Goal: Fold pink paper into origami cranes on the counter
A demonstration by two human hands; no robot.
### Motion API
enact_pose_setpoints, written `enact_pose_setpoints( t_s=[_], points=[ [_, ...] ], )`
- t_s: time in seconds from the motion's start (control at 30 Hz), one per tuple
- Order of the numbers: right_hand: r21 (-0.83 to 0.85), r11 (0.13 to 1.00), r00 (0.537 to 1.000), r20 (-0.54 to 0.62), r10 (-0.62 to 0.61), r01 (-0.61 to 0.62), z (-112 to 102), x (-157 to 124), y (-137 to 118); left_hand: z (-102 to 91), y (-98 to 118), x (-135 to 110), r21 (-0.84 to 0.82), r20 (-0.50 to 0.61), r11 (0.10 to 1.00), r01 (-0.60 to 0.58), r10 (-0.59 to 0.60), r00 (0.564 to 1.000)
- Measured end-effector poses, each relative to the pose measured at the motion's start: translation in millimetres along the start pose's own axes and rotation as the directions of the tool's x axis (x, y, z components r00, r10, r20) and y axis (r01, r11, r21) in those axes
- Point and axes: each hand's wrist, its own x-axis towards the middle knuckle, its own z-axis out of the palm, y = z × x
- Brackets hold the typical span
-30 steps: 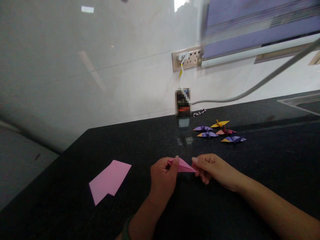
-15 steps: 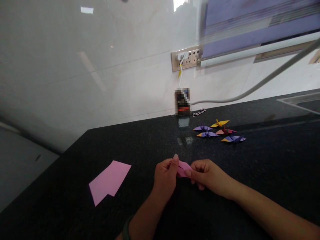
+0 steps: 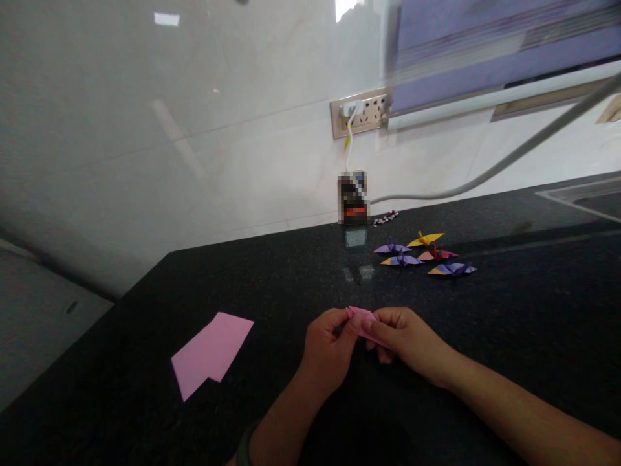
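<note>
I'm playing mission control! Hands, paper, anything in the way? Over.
Left hand, right hand: both pinching folded pink paper. Five paper birds beyond, seemingly not blocking.

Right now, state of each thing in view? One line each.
Left hand: pinching the folded pink paper.
Right hand: pinching the same paper.
Folded pink paper: held, partly hidden.
Loose pink paper: flat on the black counter, not held.
Five paper cranes: folded, wings spread, on the counter.
White plug: plugged into the wall outlet.
Grey cord: curved, rising to the right.
Purple blind: hanging down.
Pixelated item: state can't be told.
</note>
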Motion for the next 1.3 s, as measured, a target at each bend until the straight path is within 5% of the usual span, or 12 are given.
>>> enact_pose_setpoints(
  t_s=[0.6, 0.83, 0.93, 1.1, 1.3],
  points=[
    [0.052, 0.997, 0.995, -0.085, -0.045, 0.049, 3.1, 0.1, 2.4, 5.6, -3.3, -2.6, -0.020, 0.030, 0.999, 0.028, -0.027, 0.999],
    [0.071, 0.996, 0.998, 0.006, -0.058, 0.058, 5.7, -1.4, 1.3, 2.6, -4.1, 0.2, 0.038, -0.096, 0.999, -0.032, 0.036, 0.995],
    [0.000, 0.996, 0.996, -0.005, -0.086, 0.086, 4.7, -0.9, 1.4, 1.2, -3.9, 1.9, 0.020, -0.115, 0.999, 0.029, -0.026, 0.993],
    [-0.097, 0.968, 0.939, -0.238, -0.249, 0.232, -0.2, 0.9, 1.6, 1.2, -6.2, 0.8, -0.037, -0.038, 0.995, 0.097, -0.099, 0.994],
    [-0.038, 0.976, 0.971, -0.095, -0.219, 0.216, -2.0, -1.0, -2.5, 3.7, -6.8, 0.3, -0.138, 0.083, 0.979, 0.151, -0.140, 0.987]
  ],
)
